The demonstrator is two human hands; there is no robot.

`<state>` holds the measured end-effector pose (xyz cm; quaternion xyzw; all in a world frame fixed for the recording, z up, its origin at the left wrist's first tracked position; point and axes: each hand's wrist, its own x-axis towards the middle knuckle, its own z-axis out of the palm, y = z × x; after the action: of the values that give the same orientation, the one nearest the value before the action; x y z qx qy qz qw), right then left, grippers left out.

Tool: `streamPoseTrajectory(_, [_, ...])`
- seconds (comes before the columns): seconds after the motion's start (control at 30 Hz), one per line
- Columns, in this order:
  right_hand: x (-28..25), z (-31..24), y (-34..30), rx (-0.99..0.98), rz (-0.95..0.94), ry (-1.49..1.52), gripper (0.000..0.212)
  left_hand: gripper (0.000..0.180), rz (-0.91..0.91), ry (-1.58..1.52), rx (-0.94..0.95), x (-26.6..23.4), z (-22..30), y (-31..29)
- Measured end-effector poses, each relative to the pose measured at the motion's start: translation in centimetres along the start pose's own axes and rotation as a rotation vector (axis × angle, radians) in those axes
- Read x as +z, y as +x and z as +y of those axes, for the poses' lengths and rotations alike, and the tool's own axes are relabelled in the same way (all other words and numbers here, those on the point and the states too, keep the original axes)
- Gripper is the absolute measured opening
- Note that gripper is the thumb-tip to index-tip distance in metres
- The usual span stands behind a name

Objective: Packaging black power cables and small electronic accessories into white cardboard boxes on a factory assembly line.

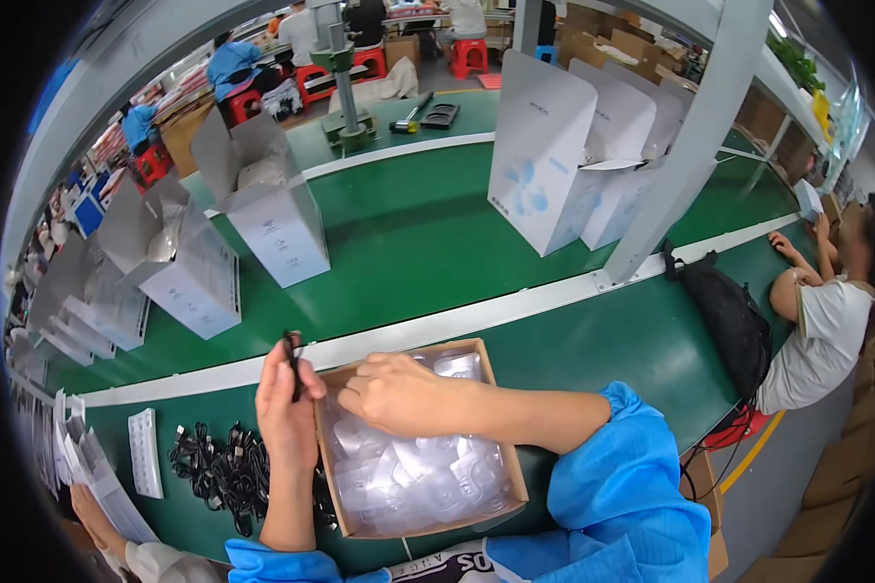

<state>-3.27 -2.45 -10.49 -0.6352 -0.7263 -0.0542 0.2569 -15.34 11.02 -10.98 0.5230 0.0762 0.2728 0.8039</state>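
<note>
Black cable [293, 367], slim and dark, stands nearly upright in a worker's left hand [287, 418], just beyond the upper left corner of a cardboard box [518, 476]. The left fingers are closed lightly around it, its top end poking above them; whether that end is a plug is too small to tell. The right hand [396, 394] hangs over the box's upper left part, fingers curled well in; whether they grip anything cannot be told. Clear plastic pieces [408, 478], glossy and loosely heaped, fill the box. To its left lies a tangled pile of black cables [222, 468]; white cartons [280, 238] stand beyond it on a green belt [408, 243]. The step in hand appears to be handling one cable while working at the box; the next move seems to call for a steady left hold and careful right fingertips among the slippery pieces.
</note>
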Motion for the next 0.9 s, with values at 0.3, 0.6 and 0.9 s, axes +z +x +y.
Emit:
streamPoseTrajectory(0.3, [-2.3,-1.0,1.0,0.298,0.341,0.804,0.007,0.053,0.043,-0.020,0.114,-0.1,-0.3,-1.0])
streamPoseTrajectory(0.6, [-0.9,-0.9,1.5,0.409,0.287,1.023,0.008,0.051,-0.140,0.424,0.083,-1.7,-0.7,-1.8])
streamPoseTrajectory(0.9, [-0.5,-2.1,2.2,0.538,0.273,0.999,0.008,0.044,-0.133,0.573,0.288,-1.6,-0.8,-2.2])
